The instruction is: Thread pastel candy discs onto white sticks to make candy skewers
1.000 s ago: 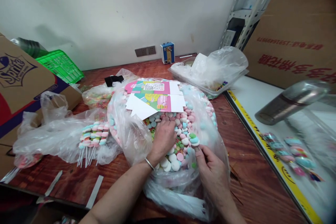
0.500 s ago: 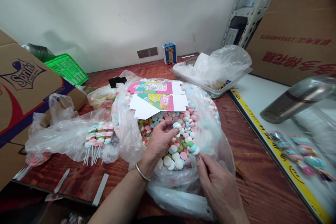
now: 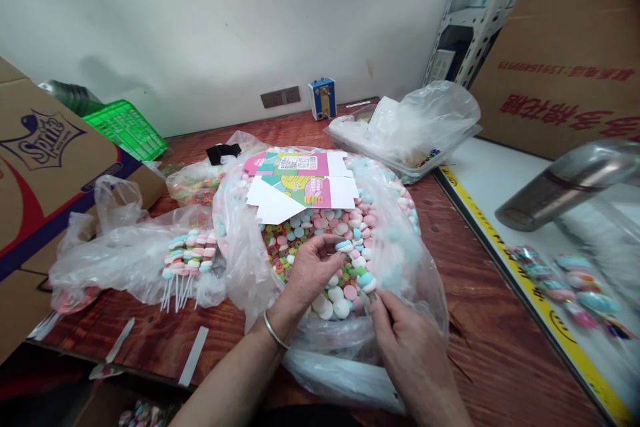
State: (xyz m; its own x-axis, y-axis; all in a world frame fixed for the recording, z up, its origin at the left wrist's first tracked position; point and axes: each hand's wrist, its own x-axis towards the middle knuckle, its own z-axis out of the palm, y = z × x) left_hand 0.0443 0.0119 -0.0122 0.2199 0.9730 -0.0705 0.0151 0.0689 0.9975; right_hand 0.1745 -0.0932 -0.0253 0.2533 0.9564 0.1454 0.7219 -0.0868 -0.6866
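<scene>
Left hand [image 3: 313, 270], raised off the pile [image 3: 336, 295], pinches blue-white candy [image 3: 344, 246]; right hand [image 3: 407, 340] grips candy stack [image 3: 367, 281]; tabletop [image 3: 475, 273] separates bag [image 3: 429, 287] from yellow strip [image 3: 587, 367].

Carton [image 3: 306, 180] on candies [image 3: 336, 294], skewers [image 3: 190, 253] left, flask [image 3: 547, 193] right

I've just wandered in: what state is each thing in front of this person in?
Left hand: closed, pinching a blue-and-white marshmallow
Right hand: closed on a short candy skewer, its stick mostly hidden
Big clear bag: open, full of loose sweets
Printed card: lying flat over the sweets
Loaded skewers: lying together on crumpled plastic
Wall sockets: nothing plugged in
</scene>
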